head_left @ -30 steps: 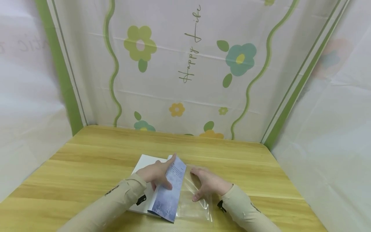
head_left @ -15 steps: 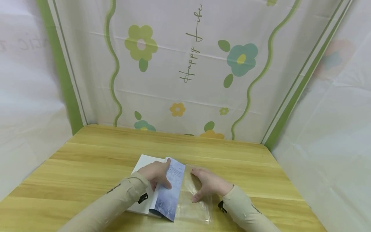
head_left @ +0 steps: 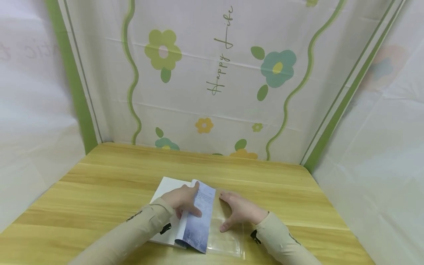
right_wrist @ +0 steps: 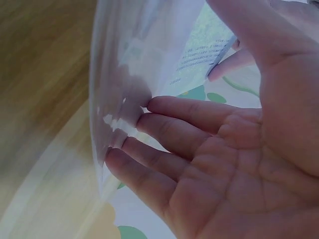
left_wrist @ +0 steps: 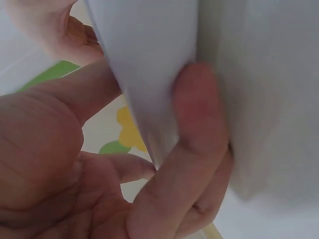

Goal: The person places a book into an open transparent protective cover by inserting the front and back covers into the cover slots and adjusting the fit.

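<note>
A book with white pages [head_left: 165, 186] lies on the wooden table, and its blue-purple printed cover [head_left: 201, 226] is lifted at a slant. My left hand [head_left: 183, 199] holds this cover; in the left wrist view its fingers [left_wrist: 199, 109] bend round one face while the thumb lies at the other. A clear plastic book cover [head_left: 223, 244] reaches out to the right from under the printed one. My right hand [head_left: 242, 209] rests at this plastic, fingers nearly straight. In the right wrist view its fingertips [right_wrist: 117, 158] touch the clear sheet [right_wrist: 122, 55]. How far the plastic overlaps the cover is hidden.
The wooden table [head_left: 132, 165] spreads out around the book. Behind it hangs a white curtain [head_left: 198, 99] printed with flowers, and white sheeting [head_left: 371, 154] closes off both sides.
My left hand and the printed cover have shifted slightly right over the last half second. The right hand stays at the plastic. The head view has moved a little.
</note>
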Demonstrator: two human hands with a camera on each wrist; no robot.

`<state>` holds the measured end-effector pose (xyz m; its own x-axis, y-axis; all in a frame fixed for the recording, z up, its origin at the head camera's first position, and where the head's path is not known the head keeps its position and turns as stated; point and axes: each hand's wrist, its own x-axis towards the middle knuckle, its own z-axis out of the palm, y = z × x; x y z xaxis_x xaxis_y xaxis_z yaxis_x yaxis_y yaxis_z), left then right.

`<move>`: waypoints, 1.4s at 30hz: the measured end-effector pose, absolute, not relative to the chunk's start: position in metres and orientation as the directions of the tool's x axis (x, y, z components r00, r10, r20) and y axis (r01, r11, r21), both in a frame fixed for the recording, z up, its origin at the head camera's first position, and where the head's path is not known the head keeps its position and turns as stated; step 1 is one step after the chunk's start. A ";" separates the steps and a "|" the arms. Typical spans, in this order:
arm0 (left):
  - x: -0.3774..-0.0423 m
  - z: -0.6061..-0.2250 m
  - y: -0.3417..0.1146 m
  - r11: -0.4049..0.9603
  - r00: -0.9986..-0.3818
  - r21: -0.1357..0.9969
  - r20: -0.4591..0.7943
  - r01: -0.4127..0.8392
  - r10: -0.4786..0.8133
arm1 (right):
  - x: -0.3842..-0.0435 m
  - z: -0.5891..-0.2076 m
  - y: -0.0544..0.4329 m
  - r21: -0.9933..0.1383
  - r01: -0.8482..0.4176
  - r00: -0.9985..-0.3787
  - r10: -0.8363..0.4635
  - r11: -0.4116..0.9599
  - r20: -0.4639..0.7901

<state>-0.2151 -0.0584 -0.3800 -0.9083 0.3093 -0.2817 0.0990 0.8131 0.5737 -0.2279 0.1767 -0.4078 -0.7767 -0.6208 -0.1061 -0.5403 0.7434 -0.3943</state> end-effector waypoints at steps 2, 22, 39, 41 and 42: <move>-0.215 -0.380 -0.058 0.813 -0.911 0.574 -0.277 0.099 0.306 | -0.229 -0.408 0.177 -0.397 -0.543 -0.774 -0.624 0.740 -0.104; -0.219 -0.380 -0.065 0.769 -0.890 0.630 -0.285 0.106 0.356 | -0.234 -0.405 0.180 -0.383 -0.542 -0.779 -0.618 0.748 -0.104; -0.224 -0.381 -0.068 0.832 -0.862 0.521 -0.317 0.190 0.395 | -0.234 -0.405 0.178 -0.408 -0.519 -0.776 -0.614 0.751 -0.143; -0.224 -0.380 -0.068 0.836 -0.862 0.520 -0.330 0.176 0.386 | -0.232 -0.405 0.177 -0.414 -0.509 -0.781 -0.607 0.755 -0.147; -0.224 -0.380 -0.068 0.840 -0.862 0.516 -0.337 0.169 0.380 | -0.232 -0.405 0.177 -0.414 -0.505 -0.783 -0.604 0.758 -0.150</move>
